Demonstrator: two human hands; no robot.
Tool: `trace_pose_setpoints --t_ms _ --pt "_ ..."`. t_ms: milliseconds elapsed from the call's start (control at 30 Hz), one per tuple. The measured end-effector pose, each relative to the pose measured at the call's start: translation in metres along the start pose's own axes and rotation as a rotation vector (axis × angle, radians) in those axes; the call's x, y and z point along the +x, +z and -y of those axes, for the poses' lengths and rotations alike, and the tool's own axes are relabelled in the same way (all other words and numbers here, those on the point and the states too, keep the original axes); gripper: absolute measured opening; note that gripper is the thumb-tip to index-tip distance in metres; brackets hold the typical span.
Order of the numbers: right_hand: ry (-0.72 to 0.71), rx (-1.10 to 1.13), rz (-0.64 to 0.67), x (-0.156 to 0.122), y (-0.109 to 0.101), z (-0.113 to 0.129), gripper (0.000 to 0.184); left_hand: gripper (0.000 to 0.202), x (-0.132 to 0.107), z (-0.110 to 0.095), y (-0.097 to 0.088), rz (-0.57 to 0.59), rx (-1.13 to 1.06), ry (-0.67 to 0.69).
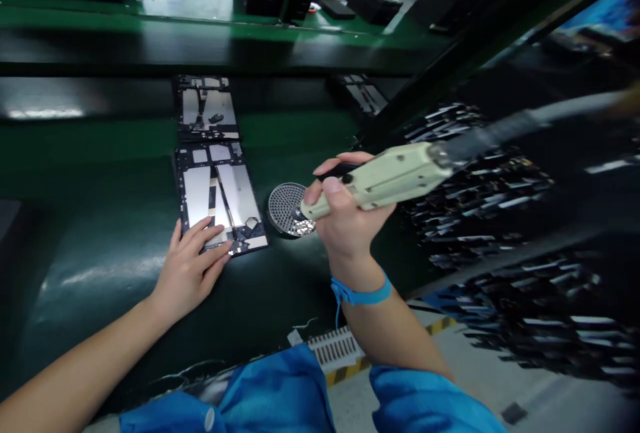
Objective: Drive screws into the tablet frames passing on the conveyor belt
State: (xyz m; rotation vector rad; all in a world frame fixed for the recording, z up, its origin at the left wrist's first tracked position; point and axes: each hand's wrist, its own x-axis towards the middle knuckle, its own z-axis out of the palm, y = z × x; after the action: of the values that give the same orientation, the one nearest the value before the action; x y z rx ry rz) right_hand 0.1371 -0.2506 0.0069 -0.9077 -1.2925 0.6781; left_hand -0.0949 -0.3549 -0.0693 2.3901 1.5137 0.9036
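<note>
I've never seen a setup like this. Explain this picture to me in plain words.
There is no robot here: a person works with two bare hands, seen from a camera worn on their own head, looking forward and down. On a dark green work surface lie flat electronic panels; the nearest panel lies in front of another panel. The left hand rests its fingers on the nearest panel's lower part. The right hand holds a pale green tool with a grey cable, its tip at a round dish full of holes; I can't tell whether they touch. A blue band circles the right wrist.
</note>
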Motion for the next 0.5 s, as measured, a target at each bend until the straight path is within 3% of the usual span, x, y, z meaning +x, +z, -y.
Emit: trace_pose_setpoints --t_ms 233,500 --pt "0.115 0.211 0.314 -0.04 0.046 0.023 0.022 0.025 0.005 -0.003 -0.004 0.03 -0.022 -0.022" --pt "0.154 0.198 0.354 -0.048 0.049 0.017 0.03 0.024 0.005 -0.004 -0.004 0.024 -0.037 -0.028"
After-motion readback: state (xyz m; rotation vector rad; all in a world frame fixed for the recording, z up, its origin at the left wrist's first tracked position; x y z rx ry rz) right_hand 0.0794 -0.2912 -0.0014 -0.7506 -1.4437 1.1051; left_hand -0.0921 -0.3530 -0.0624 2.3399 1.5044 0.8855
